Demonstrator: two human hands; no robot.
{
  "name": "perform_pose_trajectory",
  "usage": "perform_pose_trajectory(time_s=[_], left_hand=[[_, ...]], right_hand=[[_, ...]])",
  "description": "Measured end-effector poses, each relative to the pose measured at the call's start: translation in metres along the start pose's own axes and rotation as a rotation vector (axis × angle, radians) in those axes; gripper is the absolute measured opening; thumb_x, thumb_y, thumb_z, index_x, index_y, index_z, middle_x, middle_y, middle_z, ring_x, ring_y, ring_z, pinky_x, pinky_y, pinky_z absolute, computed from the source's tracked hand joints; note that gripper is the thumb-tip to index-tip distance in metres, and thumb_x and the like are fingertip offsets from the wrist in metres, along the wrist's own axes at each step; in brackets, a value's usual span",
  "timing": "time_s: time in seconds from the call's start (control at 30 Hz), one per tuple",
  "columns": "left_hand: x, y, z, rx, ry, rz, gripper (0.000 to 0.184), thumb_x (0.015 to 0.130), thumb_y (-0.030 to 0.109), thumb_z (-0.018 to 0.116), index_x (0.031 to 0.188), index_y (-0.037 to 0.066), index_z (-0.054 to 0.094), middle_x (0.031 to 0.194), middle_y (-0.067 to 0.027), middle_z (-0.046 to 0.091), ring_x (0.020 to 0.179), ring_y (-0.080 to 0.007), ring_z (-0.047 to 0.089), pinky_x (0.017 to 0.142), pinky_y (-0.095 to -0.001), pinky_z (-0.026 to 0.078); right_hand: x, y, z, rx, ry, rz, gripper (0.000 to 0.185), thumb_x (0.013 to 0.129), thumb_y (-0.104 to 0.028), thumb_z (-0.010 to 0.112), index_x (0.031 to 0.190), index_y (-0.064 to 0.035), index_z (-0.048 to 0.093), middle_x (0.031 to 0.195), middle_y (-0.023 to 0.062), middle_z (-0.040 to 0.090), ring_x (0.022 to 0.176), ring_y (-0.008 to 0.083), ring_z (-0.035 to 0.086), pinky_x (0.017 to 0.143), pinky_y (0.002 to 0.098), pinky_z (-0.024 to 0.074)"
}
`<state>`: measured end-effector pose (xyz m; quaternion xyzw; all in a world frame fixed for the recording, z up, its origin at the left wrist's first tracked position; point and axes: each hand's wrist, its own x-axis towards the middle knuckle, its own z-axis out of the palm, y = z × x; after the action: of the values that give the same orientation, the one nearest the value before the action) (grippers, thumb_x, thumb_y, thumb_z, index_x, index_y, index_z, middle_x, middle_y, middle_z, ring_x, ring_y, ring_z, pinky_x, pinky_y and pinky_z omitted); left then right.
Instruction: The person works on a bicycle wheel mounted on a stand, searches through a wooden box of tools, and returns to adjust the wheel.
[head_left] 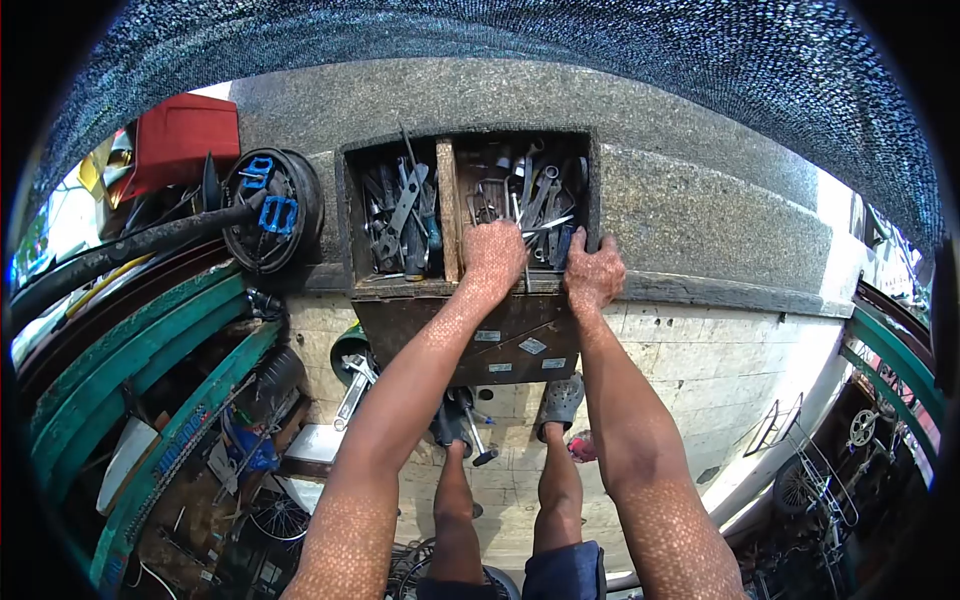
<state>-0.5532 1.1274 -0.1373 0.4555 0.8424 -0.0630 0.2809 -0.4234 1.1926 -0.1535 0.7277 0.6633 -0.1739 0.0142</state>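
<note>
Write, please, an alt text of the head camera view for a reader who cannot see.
A person's left hand reaches into the right side of a box of metal tools, while the right hand rests at its front right corner. A wooden divider splits the box; two blue pedals lie in a round black container to the left.

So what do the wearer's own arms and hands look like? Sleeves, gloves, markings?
Both the left arm and right arm are bare as far up as they show: no sleeves, cables or straps. The left hand and right hand are ungloved, with no watch or bracelet visible. Small specks of light dot the arms; no clear markings.
</note>
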Motion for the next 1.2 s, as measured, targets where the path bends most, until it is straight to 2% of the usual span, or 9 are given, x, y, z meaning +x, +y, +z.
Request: perform_pose_trajectory(time_s=[0.1, 0.23, 0.3, 0.4, 0.6, 0.73, 0.77, 0.9, 1.2], left_hand=[[-0.004, -0.002, -0.008, -0.074, -0.108, -0.075, 0.028, 0.077, 0.027, 0.060, 0.076, 0.003, 0.073, 0.082, -0.0201, 0.069, 0.076, -0.0336, 0.069, 0.064, -0.0429, 0.053], [0.002, -0.008, -0.009, -0.042, 0.164, -0.102, 0.040, 0.074, 0.027, 0.064, 0.103, -0.001, 0.068, 0.104, -0.0214, 0.063, 0.099, -0.0359, 0.060, 0.082, -0.0433, 0.049], [0.017, -0.014, 0.009, -0.266, 0.495, -0.063, 0.062, 0.075, 0.027, 0.063, 0.127, -0.004, 0.052, 0.119, -0.0255, 0.054, 0.114, -0.0396, 0.050, 0.092, -0.0448, 0.045], [0.042, -0.015, 0.005, -0.221, 0.418, -0.034, 0.071, 0.075, 0.026, 0.063, 0.136, -0.004, 0.043, 0.117, -0.0264, 0.055, 0.110, -0.0416, 0.053, 0.093, -0.0457, 0.046], [0.034, -0.014, -0.006, -0.210, 0.224, -0.080, 0.063, 0.078, 0.022, 0.061, 0.134, -0.001, 0.047, 0.112, -0.0222, 0.058, 0.104, -0.0374, 0.056, 0.093, -0.0443, 0.046], [0.015, -0.052, 0.013, -0.314, 0.632, 0.382, 0.047, 0.080, 0.016, 0.058, 0.125, 0.003, 0.054, 0.102, -0.0157, 0.061, 0.095, -0.0314, 0.058, 0.088, -0.0403, 0.048], [0.009, -0.058, 0.014, -0.308, 0.629, 0.385, 0.047, 0.080, 0.016, 0.058, 0.125, 0.003, 0.054, 0.102, -0.0157, 0.061, 0.095, -0.0314, 0.058, 0.088, -0.0403, 0.048], [-0.024, -0.070, 0.014, -0.543, 0.693, -0.026, 0.030, 0.080, 0.011, 0.056, 0.109, 0.006, 0.061, 0.091, -0.0101, 0.061, 0.087, -0.0269, 0.058, 0.084, -0.0384, 0.047], [-0.025, -0.066, 0.039, -0.307, 0.797, -0.059, 0.019, 0.075, 0.007, 0.056, 0.093, 0.008, 0.063, 0.090, -0.0072, 0.064, 0.083, -0.0270, 0.059, 0.077, -0.0385, 0.044]], right_hand=[[-0.001, -0.004, -0.002, -0.002, -0.044, -0.003, 0.054, 0.083, -0.056, 0.056, 0.095, -0.0042, 0.066, 0.087, 0.0225, 0.068, 0.080, 0.0431, 0.065, 0.072, 0.0501, 0.0514], [-0.001, -0.003, -0.002, 0.011, -0.046, 0.004, 0.055, 0.083, -0.057, 0.056, 0.096, -0.0043, 0.065, 0.087, 0.0224, 0.068, 0.080, 0.0431, 0.065, 0.072, 0.0500, 0.0514], [-0.003, -0.002, -0.001, 0.013, -0.049, 0.008, 0.055, 0.083, -0.057, 0.056, 0.096, -0.0043, 0.065, 0.087, 0.0224, 0.068, 0.080, 0.0431, 0.065, 0.072, 0.0499, 0.0514], [0.000, 0.000, 0.000, 0.013, -0.054, 0.013, 0.057, 0.083, -0.059, 0.056, 0.095, -0.0042, 0.065, 0.087, 0.0226, 0.068, 0.081, 0.0432, 0.065, 0.073, 0.0496, 0.0515], [0.001, 0.004, 0.005, 0.054, -0.048, 0.008, 0.060, 0.082, -0.062, 0.055, 0.097, -0.0045, 0.065, 0.087, 0.0229, 0.068, 0.082, 0.0431, 0.065, 0.074, 0.0491, 0.0515], [0.002, 0.007, 0.006, 0.082, -0.043, 0.000, 0.062, 0.083, -0.064, 0.055, 0.099, -0.0052, 0.066, 0.089, 0.0227, 0.069, 0.084, 0.0426, 0.065, 0.075, 0.0481, 0.0516], [0.002, 0.007, 0.006, 0.086, -0.046, 0.004, 0.062, 0.083, -0.064, 0.055, 0.099, -0.0052, 0.066, 0.089, 0.0227, 0.069, 0.084, 0.0426, 0.065, 0.075, 0.0481, 0.0516], [0.002, 0.009, 0.006, 0.098, -0.067, -0.004, 0.063, 0.083, -0.063, 0.056, 0.101, -0.0046, 0.067, 0.091, 0.0222, 0.069, 0.084, 0.0421, 0.065, 0.076, 0.0472, 0.0516], [0.001, 0.008, 0.009, 0.095, 0.066, -0.094, 0.055, 0.083, -0.057, 0.060, 0.090, -0.0020, 0.066, 0.082, 0.0198, 0.069, 0.075, 0.0386, 0.066, 0.071, 0.0464, 0.0528]])
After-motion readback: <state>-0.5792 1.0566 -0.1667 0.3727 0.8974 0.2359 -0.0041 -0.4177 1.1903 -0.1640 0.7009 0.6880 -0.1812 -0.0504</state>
